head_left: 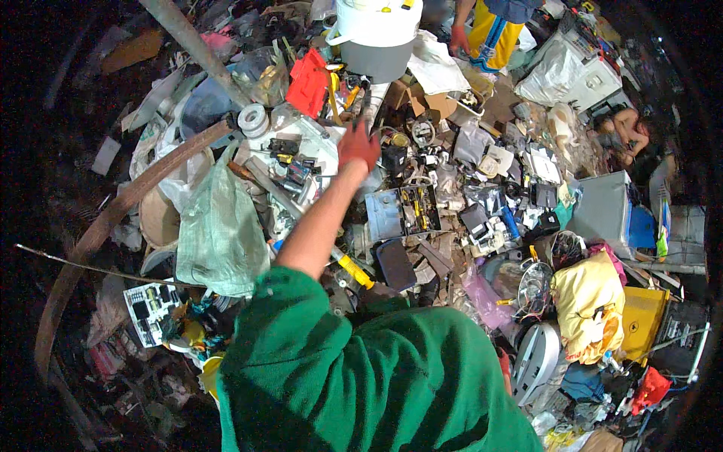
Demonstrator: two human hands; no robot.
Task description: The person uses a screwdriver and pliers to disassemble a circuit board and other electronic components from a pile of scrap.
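My left hand (358, 145), in a red glove, reaches far forward over a heap of scrap electronics. Its fingers lie at the lower end of a pale grey strip (374, 102); whether they grip it is unclear. A red plastic piece (307, 83) is just left of the hand, and an open case of small tools (403, 211) sits below and to its right. Close under my forearm lies a yellow-handled tool (355, 272). My green sleeve and shirt fill the lower middle. My right hand is out of sight.
A white and grey tub (376, 34) stands at the top. Another person in yellow trousers, with a red-gloved hand (458, 38), is behind it; a second person (626, 132) crouches at right. Green bag (218, 233), curved brown pipe (113, 218), circuit board (151, 309), yellow bag (587, 301).
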